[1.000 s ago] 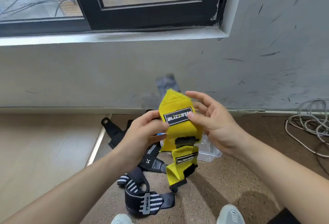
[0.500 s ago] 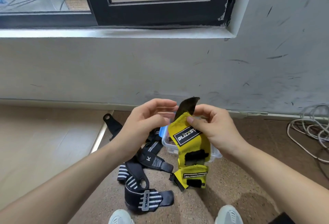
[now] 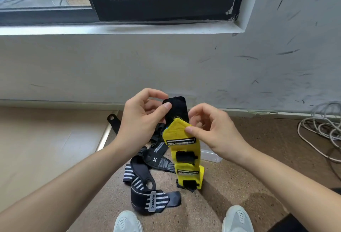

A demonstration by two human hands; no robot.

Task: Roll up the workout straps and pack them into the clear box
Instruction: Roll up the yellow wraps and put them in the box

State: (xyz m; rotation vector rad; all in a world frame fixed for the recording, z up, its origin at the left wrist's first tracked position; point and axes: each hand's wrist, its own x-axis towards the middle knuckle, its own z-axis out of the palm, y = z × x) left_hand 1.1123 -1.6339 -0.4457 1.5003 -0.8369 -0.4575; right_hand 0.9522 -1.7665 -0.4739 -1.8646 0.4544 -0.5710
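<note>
A yellow strap (image 3: pixel 185 150) with black fastener patches and a black end tab (image 3: pixel 176 109) hangs in the air in front of me. My left hand (image 3: pixel 142 119) pinches the black tab at its top between thumb and fingers. My right hand (image 3: pixel 212 130) pinches the yellow fabric just below the tab. The strap's lower part dangles down to the floor. Black straps with white stripes (image 3: pixel 147 191) lie in a heap on the floor below my left arm. The clear box (image 3: pixel 210 155) sits on the floor behind the yellow strap, mostly hidden.
A scuffed wall (image 3: pixel 166 69) and a dark window frame stand right ahead. Coiled white cable (image 3: pixel 321 130) lies on the brown floor at the right. A metal strip (image 3: pixel 105 135) separates a paler floor at the left. My two grey shoes (image 3: pixel 238 220) show at the bottom edge.
The black end tab has come up and straightened above the yellow part. My left hand has closed onto it, and both hands have shifted slightly.
</note>
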